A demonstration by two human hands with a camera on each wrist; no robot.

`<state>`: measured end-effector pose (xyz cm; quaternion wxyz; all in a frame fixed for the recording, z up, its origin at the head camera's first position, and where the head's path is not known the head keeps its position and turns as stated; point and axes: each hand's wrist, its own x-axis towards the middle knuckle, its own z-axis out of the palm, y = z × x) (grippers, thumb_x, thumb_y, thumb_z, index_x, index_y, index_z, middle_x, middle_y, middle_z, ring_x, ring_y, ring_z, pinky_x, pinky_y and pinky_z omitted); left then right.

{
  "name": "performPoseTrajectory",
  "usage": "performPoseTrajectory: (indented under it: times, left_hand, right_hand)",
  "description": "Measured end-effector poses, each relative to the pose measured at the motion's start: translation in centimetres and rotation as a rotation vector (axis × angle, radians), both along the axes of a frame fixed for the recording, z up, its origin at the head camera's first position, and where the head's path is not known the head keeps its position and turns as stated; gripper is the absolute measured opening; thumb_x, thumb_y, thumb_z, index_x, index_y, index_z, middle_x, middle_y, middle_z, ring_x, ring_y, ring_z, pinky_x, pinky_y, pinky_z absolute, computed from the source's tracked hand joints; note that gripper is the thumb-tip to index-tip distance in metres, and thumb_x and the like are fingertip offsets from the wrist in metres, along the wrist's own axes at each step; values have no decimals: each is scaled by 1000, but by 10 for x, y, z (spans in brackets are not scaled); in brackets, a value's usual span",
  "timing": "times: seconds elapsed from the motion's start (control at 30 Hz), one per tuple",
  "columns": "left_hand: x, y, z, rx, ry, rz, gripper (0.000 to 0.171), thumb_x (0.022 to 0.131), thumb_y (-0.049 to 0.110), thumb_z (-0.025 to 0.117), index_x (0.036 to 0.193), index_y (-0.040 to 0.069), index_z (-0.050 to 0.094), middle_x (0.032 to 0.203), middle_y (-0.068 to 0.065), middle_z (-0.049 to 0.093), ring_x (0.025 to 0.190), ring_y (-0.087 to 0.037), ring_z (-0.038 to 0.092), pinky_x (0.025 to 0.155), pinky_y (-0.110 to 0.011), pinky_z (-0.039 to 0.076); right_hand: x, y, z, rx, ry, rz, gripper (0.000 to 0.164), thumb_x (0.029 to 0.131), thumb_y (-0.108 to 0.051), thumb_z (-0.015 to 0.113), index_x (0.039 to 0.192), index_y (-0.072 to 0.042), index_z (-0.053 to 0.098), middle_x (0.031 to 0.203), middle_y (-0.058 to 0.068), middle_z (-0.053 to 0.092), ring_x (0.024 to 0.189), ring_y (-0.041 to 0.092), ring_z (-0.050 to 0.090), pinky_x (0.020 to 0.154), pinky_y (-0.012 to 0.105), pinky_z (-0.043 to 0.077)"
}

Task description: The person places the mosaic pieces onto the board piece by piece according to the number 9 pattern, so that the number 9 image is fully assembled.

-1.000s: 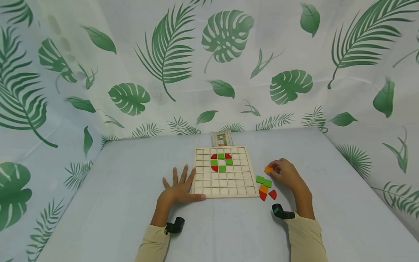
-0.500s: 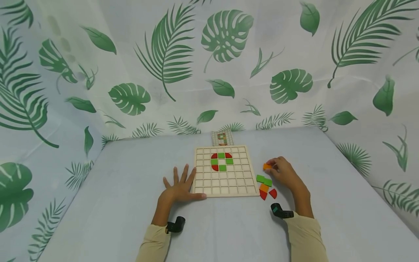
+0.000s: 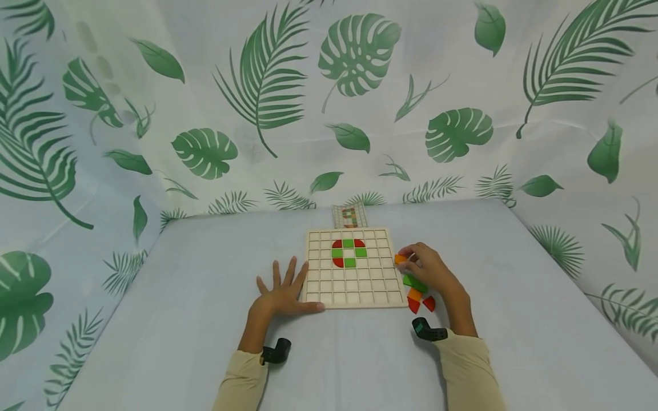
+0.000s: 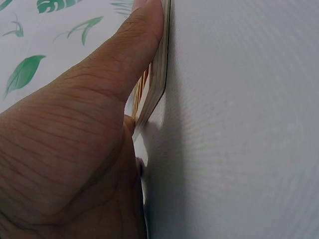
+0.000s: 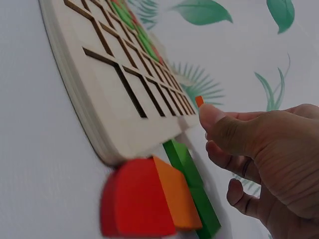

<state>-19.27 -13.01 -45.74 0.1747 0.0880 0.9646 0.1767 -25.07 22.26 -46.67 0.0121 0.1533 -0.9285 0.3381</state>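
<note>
My right hand [image 3: 426, 267] pinches an orange square tile [image 3: 400, 259] between thumb and fingers, at the right edge of the wooden grid board [image 3: 339, 290]. In the right wrist view only a small corner of that orange tile [image 5: 200, 101] shows past the thumb. Fingers spread, my left hand [image 3: 280, 299] lies at the board's lower left corner. Its thumb [image 4: 142, 47] rests along the board's near edge in the left wrist view. On the grid, green squares [image 3: 350, 262] and red quarter-rounds [image 3: 337, 262] form a ring around one bare cell.
Below the right hand lie green tiles [image 3: 415, 283], an orange tile [image 3: 414, 294] and red quarter-round tiles [image 3: 429, 303] beside the board. A pattern card [image 3: 356, 216] stands behind the board. A leaf-print cloth [image 3: 288, 114] walls the table's back and sides.
The right hand has carried the orange tile leftward, from above the loose tiles to the board's right edge. My left hand stays in place.
</note>
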Motion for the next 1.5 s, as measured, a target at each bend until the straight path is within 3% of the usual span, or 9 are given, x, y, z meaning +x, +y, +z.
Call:
performPoseTrajectory:
  times: [0.33,0.57,0.87,1.17,1.5]
  left_hand:
    - [0,0,-1,-3,4,0,111,77,74,62,159,24,6,166,-9,-9,147,-46,-19,105,-79,-6]
    - [0,0,0,-10,4,3,111,77,74,62,159,24,7,166,-9,-9,147,-46,-19,105,-79,-6]
    - [-2,-3,-4,-16,5,-6,112,76,77,60,159,25,5,166,-9,-10,146,-47,-20,105,-79,-6]
    - [-2,-2,-3,-29,7,-11,110,77,75,61,159,25,6,166,-9,-10,147,-47,-19,105,-79,-5]
    - [-2,-2,-2,-23,8,-7,111,77,75,61,159,24,6,166,-10,-9,147,-47,-19,105,-79,-6]
  right_hand:
    - [-5,-25,-2,-20,33,57,21,92,-13,69,109,-2,65,109,14,57,95,25,58,83,39,53]
    - [-7,-42,1,-24,46,114,21,92,-10,68,110,-1,65,108,14,58,94,25,60,85,41,54]
    - [-9,-60,0,-26,-14,110,22,92,-14,69,110,-3,65,111,11,61,97,26,61,87,42,53]
    - [-12,-69,-11,-36,92,150,21,90,-13,70,106,-1,67,102,11,60,88,21,60,80,38,53]
    - [-11,-75,-6,-8,81,122,21,90,-13,71,107,-1,67,101,9,59,88,21,61,80,38,54]
